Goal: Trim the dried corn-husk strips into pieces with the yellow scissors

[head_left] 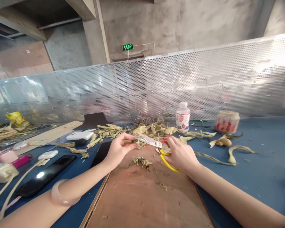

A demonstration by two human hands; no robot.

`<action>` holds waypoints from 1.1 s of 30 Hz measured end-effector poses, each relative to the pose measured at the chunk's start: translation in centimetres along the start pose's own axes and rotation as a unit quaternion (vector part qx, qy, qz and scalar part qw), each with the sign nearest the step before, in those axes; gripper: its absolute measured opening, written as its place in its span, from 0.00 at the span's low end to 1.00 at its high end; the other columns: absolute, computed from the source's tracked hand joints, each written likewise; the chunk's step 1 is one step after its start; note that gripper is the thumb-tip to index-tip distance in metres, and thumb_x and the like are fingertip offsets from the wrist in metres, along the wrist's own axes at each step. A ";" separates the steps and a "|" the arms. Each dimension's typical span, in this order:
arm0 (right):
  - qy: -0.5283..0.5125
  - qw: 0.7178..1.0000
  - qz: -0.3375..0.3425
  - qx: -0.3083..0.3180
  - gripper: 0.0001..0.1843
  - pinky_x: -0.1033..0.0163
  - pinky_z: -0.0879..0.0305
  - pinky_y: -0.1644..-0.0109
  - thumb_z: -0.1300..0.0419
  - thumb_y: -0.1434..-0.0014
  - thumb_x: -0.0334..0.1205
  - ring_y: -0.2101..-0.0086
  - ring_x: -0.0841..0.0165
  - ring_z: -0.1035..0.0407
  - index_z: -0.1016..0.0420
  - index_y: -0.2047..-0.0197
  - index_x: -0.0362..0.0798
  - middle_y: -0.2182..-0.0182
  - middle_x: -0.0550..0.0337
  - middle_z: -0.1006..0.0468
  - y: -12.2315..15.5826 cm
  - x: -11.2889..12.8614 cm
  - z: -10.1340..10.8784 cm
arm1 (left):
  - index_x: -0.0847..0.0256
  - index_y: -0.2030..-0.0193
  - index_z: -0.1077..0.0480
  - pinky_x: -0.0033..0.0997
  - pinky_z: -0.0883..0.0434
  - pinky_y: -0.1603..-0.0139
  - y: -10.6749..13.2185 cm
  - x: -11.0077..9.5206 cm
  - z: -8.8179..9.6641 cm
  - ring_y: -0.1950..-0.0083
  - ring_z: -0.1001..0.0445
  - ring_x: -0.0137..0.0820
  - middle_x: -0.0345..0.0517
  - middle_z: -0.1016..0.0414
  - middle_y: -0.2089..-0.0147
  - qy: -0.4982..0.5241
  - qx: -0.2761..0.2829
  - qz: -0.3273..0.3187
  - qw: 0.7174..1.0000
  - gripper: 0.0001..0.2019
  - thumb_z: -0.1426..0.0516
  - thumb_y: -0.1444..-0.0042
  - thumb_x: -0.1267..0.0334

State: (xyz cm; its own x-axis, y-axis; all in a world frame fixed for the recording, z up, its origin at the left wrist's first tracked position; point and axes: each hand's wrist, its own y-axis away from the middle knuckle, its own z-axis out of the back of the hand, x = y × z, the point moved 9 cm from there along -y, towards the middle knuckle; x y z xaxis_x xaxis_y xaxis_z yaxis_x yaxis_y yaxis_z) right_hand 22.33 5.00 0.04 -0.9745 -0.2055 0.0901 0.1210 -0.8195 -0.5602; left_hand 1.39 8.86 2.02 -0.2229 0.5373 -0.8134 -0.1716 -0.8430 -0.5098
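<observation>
My left hand [118, 150] pinches a small greenish dried plant piece [139, 144] over the wooden board [152, 193]. Around the scissors [153, 142] my right hand [181, 154] is closed; their handles are red and yellow. The metal blades point left, parted, with their tips beside the plant piece. Whether they touch it I cannot tell. Below the blades lies a small heap of green-brown dried plant bits [141, 162] on the board. Behind both hands, pale dried husk strips [154, 128] are piled up.
A white bottle [183, 117] and a lidded jar [227, 122] stand at the back right. On the left lie a black phone [46, 175], a white power bank [80, 135] and cables. Behind the blue tabletop [258, 177] rises a perforated metal screen [161, 85].
</observation>
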 end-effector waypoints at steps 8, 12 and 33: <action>0.011 1.000 0.014 -0.003 0.14 0.65 0.45 0.71 0.45 0.46 0.48 0.59 0.63 0.30 0.34 0.60 0.48 0.55 0.55 0.26 0.0 -0.1 0.0 | 0.59 0.69 0.32 0.29 0.28 0.61 0.0 -0.2 -0.1 0.65 0.25 0.28 0.38 0.27 0.64 0.008 0.006 -0.013 1.000 0.12 0.34 0.57 0.60; 0.020 1.000 0.021 -0.004 0.14 0.65 0.45 0.71 0.45 0.46 0.48 0.59 0.63 0.30 0.34 0.59 0.48 0.55 0.55 0.26 -0.1 -0.1 0.0 | 0.59 0.69 0.32 0.29 0.29 0.61 0.0 -0.1 0.0 0.64 0.25 0.28 0.38 0.27 0.63 0.004 0.002 -0.014 1.000 0.13 0.34 0.58 0.60; -0.048 0.996 -0.037 -0.060 0.13 0.65 0.50 0.76 0.49 0.44 0.50 0.75 0.69 0.34 0.38 0.65 0.50 0.67 0.60 0.27 -0.2 -2.0 -0.4 | 0.58 0.64 0.31 0.34 0.31 0.58 -0.2 0.7 -0.1 0.63 0.25 0.33 0.41 0.24 0.66 0.024 0.022 0.038 0.999 0.12 0.36 0.55 0.59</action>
State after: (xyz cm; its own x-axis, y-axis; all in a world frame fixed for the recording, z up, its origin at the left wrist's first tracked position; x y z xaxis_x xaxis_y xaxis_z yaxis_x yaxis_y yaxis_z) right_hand 24.15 5.84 -0.36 -0.9567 -0.2020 0.2097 0.0204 -0.7649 -0.6438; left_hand 1.41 9.41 1.54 -0.1908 0.4686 -0.8626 -0.1971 -0.8791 -0.4340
